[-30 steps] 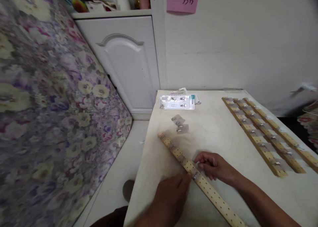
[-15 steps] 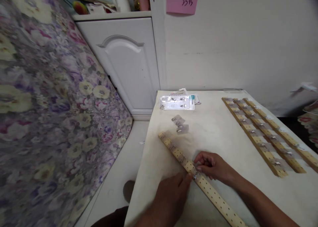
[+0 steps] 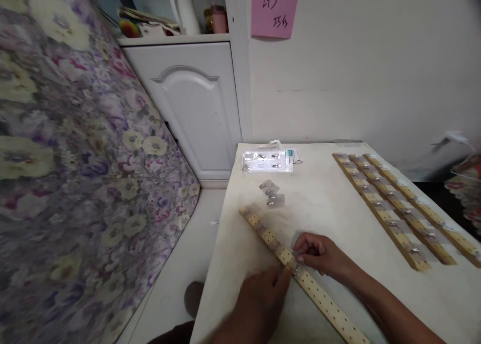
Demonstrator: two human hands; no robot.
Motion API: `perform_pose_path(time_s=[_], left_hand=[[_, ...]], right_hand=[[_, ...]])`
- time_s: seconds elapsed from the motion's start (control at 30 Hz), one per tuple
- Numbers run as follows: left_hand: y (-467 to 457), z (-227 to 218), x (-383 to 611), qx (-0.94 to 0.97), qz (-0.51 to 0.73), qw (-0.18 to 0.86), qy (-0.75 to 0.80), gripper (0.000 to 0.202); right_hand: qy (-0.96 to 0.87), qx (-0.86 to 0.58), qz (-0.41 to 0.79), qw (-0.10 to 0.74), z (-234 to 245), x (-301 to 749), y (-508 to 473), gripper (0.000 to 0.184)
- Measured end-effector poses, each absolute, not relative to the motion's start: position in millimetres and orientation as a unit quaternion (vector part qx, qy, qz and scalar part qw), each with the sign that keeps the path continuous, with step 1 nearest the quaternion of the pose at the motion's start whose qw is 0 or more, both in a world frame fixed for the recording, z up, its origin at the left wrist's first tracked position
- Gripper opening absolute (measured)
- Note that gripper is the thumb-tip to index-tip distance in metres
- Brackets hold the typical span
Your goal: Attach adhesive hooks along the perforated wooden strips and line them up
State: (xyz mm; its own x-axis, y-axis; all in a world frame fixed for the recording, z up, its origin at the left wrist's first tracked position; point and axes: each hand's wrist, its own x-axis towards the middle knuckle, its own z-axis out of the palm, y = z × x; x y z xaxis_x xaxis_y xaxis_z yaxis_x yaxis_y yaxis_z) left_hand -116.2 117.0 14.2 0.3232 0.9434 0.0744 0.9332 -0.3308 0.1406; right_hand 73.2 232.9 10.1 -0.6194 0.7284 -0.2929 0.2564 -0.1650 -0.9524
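Observation:
A long wooden strip (image 3: 319, 296) with rows of small holes lies diagonally on the table in front of me. Along its upper part sit several metal clips with clear plastic tabs (image 3: 260, 227). My left hand (image 3: 263, 296) holds the strip from its near side, thumb and fingertips closed beside a metal clip (image 3: 295, 271). Across the strip, my right hand (image 3: 317, 253) is closed in a pinch at that clip's clear tab, its fingers curled. The tab is mostly hidden by the fingers. Loose clips with clear tabs (image 3: 272, 193) lie beyond the strip's far end.
Three more wooden strips (image 3: 383, 218) with clips lie side by side at the table's right. Clear plastic packaging (image 3: 267, 162) rests at the back left. A white cabinet (image 3: 199, 118), a wall with a pink note (image 3: 274, 8), and a floral curtain (image 3: 93, 148) surround the table (image 3: 315, 198).
The view has tilted up slightly, showing more of the pink note and shelf. Both hands stay at the same clip on the strip, with only slight finger movement.

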Motion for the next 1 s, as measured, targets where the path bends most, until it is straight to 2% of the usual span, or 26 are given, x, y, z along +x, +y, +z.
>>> perform_pose_path(time_s=[0.3,0.47,0.6,0.77,0.93,1.0], left_hand=[[114,8,-119,0.819,0.101,0.017,0.564,0.041],[115,14,-117,0.808,0.103,0.043,0.579,0.038],[118,14,-118,0.788,0.093,0.083,0.603,0.032],[121,3,-120,0.772,0.107,0.117,0.615,0.023],[122,6,-120,0.77,0.075,0.147,0.617,0.023],[123,14,-120,0.77,0.065,0.152,0.616,0.023]], right_hand=[[-0.619,-0.401,0.641,0.211,12,80,237,0.022],[-0.645,-0.447,0.531,0.319,7,78,253,0.022],[-0.705,-0.46,0.401,0.361,7,60,281,0.021],[-0.741,-0.476,0.314,0.355,8,29,316,0.023],[-0.762,-0.51,0.255,0.308,6,12,331,0.042],[-0.768,-0.508,0.258,0.293,7,12,334,0.04]])
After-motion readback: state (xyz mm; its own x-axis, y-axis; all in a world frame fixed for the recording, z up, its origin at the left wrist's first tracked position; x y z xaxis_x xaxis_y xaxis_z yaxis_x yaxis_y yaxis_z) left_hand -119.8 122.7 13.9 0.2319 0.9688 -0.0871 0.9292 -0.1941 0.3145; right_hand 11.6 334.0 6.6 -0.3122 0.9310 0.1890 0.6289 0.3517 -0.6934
